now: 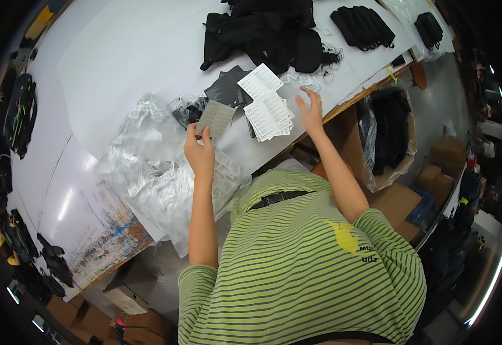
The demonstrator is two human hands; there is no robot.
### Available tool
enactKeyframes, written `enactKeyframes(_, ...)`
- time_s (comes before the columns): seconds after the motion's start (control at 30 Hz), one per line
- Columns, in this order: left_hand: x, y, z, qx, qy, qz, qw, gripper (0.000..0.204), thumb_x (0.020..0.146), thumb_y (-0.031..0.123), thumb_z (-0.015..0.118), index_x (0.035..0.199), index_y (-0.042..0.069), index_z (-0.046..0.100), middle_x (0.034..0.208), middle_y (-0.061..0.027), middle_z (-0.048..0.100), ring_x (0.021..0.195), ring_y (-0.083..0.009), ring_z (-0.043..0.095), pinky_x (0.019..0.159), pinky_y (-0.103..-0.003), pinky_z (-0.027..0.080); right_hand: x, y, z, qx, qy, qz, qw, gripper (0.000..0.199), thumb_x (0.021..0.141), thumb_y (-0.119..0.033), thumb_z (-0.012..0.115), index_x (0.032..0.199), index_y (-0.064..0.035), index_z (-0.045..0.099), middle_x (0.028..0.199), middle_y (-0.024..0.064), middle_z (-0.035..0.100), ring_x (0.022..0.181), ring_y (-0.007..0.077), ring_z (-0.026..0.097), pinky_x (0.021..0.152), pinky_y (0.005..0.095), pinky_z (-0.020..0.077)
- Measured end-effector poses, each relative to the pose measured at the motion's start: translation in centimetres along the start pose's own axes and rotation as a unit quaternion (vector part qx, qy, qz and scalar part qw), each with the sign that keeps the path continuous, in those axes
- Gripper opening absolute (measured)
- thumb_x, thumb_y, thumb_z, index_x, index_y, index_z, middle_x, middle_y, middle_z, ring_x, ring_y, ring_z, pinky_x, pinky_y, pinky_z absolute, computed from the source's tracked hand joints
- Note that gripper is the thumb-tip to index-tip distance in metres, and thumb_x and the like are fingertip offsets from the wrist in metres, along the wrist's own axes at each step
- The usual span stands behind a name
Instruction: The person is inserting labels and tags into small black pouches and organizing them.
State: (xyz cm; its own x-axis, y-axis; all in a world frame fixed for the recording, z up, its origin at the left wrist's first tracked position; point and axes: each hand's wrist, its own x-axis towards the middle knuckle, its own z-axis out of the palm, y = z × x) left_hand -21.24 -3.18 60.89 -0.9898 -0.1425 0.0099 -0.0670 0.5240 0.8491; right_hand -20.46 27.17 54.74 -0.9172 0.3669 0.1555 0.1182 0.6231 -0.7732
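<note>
My left hand pinches a greyish printed card between thumb and fingers, tilted above the table. My right hand is raised with thumb and fingers apart, just right of a fanned pile of white printed cards, and nothing shows in it. Dark cards lie spread behind and partly under the white ones. Next to my left hand is a heap of clear plastic bags with small printed labels. A small bundle of black cord in clear plastic sits beside the held card.
Black fabric garments lie at the far side of the white table. A row of folded black items is at the far right. Small clear packets lie near the right edge. Below it stands a plastic-lined carton of black goods.
</note>
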Motion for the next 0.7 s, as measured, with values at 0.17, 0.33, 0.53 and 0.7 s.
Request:
enactKeyframes(0.17,0.0,2.9,1.7,-0.269,-0.083,-0.02,0.96,0.02,0.085,0.014,0.063,0.098,0.002,0.055,0.087,-0.0051,0.063,0.076,-0.011,0.058,0.069,-0.023,0.044,-1.4,4.4,-0.9,-0.084,0.025,0.087,0.992,0.03,0.084,-0.02,0.06,0.113,-0.0121,0.058,0.117,0.013,0.051,0.11,0.0316,0.047,0.094,0.0387,0.0374)
enactKeyframes(0.33,-0.5,4.2,4.0,-0.317,-0.194,-0.059,0.927,0.025,0.082,0.015,0.067,0.101,0.002,0.056,0.084,-0.0028,0.062,0.072,-0.0074,0.055,0.064,-0.022,0.044,-2.4,-0.6,-2.0,0.142,-0.023,0.142,0.979,0.027,0.087,-0.023,0.059,0.11,-0.0082,0.06,0.1,0.0081,0.059,0.095,0.0209,0.055,0.088,0.0319,0.0418)
enactKeyframes(0.53,-1.5,6.6,4.0,-0.183,-0.36,-0.025,0.915,0.031,0.078,0.017,0.069,0.104,0.003,0.059,0.083,-0.0038,0.062,0.071,-0.01,0.056,0.066,-0.024,0.045,-2.2,-8.6,-5.7,0.303,-0.366,0.136,0.869,0.034,0.086,-0.016,0.061,0.116,-0.0012,0.055,0.093,0.004,0.063,0.084,0.0094,0.058,0.076,0.0239,0.0452)
enactKeyframes(0.7,3.9,12.7,-2.6,-0.077,-0.17,0.063,0.98,0.04,0.08,0.013,0.068,0.117,0.008,0.055,0.114,-0.0087,0.058,0.094,-0.0183,0.059,0.082,-0.03,0.047,0.0,-6.0,-2.9,0.306,-0.28,0.136,0.9,0.028,0.083,-0.016,0.066,0.105,-0.0008,0.055,0.091,0.0061,0.064,0.078,0.0083,0.057,0.069,0.0234,0.0462)
